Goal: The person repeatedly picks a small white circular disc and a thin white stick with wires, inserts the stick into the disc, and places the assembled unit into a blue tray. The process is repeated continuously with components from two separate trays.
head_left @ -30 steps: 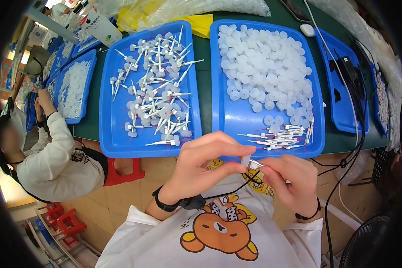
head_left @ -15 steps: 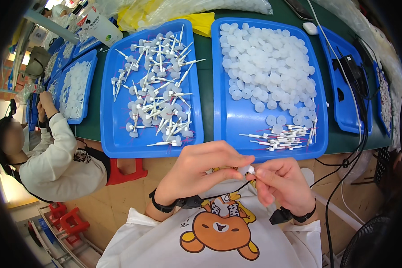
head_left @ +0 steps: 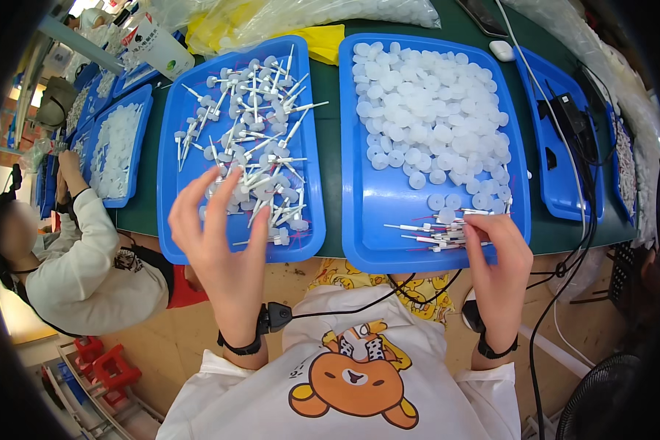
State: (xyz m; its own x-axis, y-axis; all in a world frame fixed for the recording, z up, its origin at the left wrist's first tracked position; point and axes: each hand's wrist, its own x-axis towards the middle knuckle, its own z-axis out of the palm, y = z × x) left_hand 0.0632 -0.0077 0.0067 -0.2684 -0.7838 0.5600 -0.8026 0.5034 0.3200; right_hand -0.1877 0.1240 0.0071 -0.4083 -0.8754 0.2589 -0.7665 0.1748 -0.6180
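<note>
"Start at the left. What's there?"

"A co-worker (head_left: 77, 257) in a white top sits beside a heap of white parts (head_left: 116, 150). Next along the worktop (head_left: 331, 165) comes the left tray (head_left: 312, 236), blue, holding many joined pieces (head_left: 260, 136): white sticks with a frosted disc fitted on, and some thin red strands among them."

"And the left hand?"

"The left hand (head_left: 224, 260) is over the near part of that tray, fingers and thumb spread wide. I see nothing held in it."

"Going right?"

"The right tray (head_left: 378, 202), also blue, carries the unjoined stock. Loose discs (head_left: 433, 103) cover most of its far part, and a small bundle of loose sticks (head_left: 429, 238) lies near its front edge."

"What's the right hand doing?"

"The right hand (head_left: 500, 264) is at the bundle, thumb and forefinger curved toward each other around the stick ends. Whether they're pinching one, I can't tell."

"So how far along?"

"I'd judge a good batch is joined, on the left. Plenty of discs remain, but far fewer sticks."

"Anything beyond?"

"A far-right blue tray (head_left: 565, 192) with a black adapter (head_left: 570, 114) in it."
</note>
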